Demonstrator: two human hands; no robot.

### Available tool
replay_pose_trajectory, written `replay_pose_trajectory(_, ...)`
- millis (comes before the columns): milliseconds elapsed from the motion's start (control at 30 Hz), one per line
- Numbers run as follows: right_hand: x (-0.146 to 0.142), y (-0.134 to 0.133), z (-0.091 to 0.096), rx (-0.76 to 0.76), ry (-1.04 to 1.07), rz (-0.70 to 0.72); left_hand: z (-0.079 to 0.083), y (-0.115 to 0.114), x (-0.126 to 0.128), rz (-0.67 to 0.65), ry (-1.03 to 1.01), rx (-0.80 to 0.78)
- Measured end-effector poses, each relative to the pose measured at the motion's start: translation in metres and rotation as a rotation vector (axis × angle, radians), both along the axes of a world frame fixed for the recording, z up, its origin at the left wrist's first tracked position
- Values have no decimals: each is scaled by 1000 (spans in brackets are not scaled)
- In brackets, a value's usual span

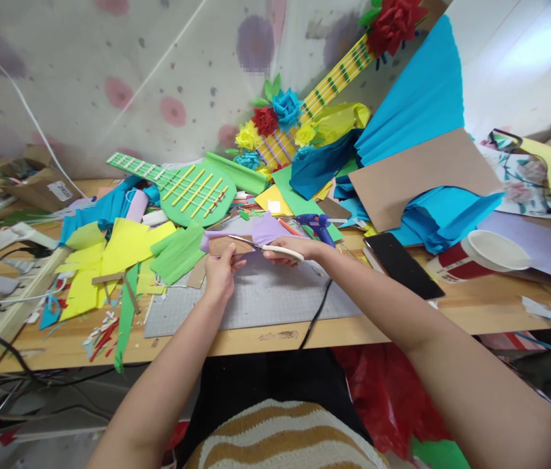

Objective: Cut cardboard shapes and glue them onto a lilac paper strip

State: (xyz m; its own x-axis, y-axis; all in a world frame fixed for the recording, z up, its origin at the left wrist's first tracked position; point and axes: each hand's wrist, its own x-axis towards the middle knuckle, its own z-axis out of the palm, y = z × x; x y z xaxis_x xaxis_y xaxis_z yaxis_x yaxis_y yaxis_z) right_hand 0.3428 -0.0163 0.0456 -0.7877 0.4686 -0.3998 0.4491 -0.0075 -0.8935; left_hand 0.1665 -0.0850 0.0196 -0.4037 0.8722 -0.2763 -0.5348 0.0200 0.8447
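Observation:
My left hand (220, 273) pinches a brown cardboard piece (221, 245) together with purple paper (268, 230) behind it. In my right hand (288, 251) is a pair of scissors with white handles (282, 253). Their blades reach left across the top of the cardboard, against the purple paper; whether they cut into it I cannot tell. Both hands are above the grey cutting mat (256, 306). A blue glue gun (317, 225) lies just beyond my right hand.
Green (178, 254) and yellow paper (124, 247) cover the left side. A green paper lute (197, 195) and a flowered yellow guitar (275, 146) are at the back. A phone (402, 264), a cup (480, 254) and blue crepe paper (441, 218) lie to the right. A black cable (322, 303) crosses the mat.

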Motion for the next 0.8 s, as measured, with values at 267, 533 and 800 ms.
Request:
replay_pose_trajectory(267,-1,5,-10,-32,102,90,4,0,4,-59,60,-10)
replay_pose_trajectory(533,-4,-1,-8,-61,121,74,7,-5,11,-86,58,-22)
replay_pose_trajectory(800,-2,-3,-5,-39,78,5,3,-5,9,-129,33,0)
